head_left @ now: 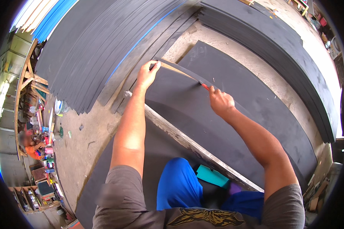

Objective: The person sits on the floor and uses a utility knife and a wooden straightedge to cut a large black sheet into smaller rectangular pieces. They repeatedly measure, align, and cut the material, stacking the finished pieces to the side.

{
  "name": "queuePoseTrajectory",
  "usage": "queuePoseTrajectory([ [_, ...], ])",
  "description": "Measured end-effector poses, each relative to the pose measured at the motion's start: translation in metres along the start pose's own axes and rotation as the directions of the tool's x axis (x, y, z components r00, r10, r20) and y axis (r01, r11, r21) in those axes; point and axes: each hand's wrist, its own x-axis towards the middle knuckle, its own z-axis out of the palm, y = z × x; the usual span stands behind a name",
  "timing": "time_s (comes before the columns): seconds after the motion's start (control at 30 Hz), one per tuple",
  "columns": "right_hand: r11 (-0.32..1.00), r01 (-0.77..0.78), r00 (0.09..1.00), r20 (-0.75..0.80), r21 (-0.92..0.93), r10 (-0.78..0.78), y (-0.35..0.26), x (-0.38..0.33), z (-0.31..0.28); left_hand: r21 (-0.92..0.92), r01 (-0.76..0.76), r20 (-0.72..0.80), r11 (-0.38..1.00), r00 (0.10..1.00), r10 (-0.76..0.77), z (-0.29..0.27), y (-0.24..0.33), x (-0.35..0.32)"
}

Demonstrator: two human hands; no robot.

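A dark grey sheet lies before me, with a narrow slit along its far edge that shows tan underneath. My right hand is closed around a red-handled knife, its tip at the right end of the slit. At the slit's left end, my left hand grips the sheet's far corner, thumb on top. Between the slit and the far edge runs a thin grey strip. The fingers under the sheet are hidden.
A worn wooden beam crosses in front of my knees. Near my legs lies a teal piece. Tall stacks of dark sheets stand far left and far right. Another person sits among clutter at the left.
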Motion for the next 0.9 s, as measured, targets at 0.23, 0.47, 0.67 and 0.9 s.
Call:
queuePoseTrajectory([
  [0.23, 0.999, -0.033, 0.998, 0.058, -0.016, 0.034, 0.062, -0.062, 0.028, 0.289, -0.051, 0.311, 0.956, 0.95, -0.043, -0.022, 0.001, 0.032],
  [0.47, 0.987, -0.028, 0.992, -0.115, 0.161, 0.047, 0.084, -0.093, 0.049, 0.636, -0.412, 0.607, 0.653, 0.789, -0.093, 0.049, 0.089, 0.016],
  [0.67, 0.975, 0.007, 0.98, -0.196, 0.223, 0.038, 0.067, -0.075, 0.05, 0.542, -0.446, 0.665, 0.712, 0.746, -0.04, 0.127, 0.093, -0.028],
  [0.9, 0.976, 0.086, 0.976, -0.215, 0.199, -0.043, 0.044, -0.063, 0.033, 0.442, -0.489, 0.624, 0.752, 0.77, 0.134, 0.103, 0.085, -0.037],
])
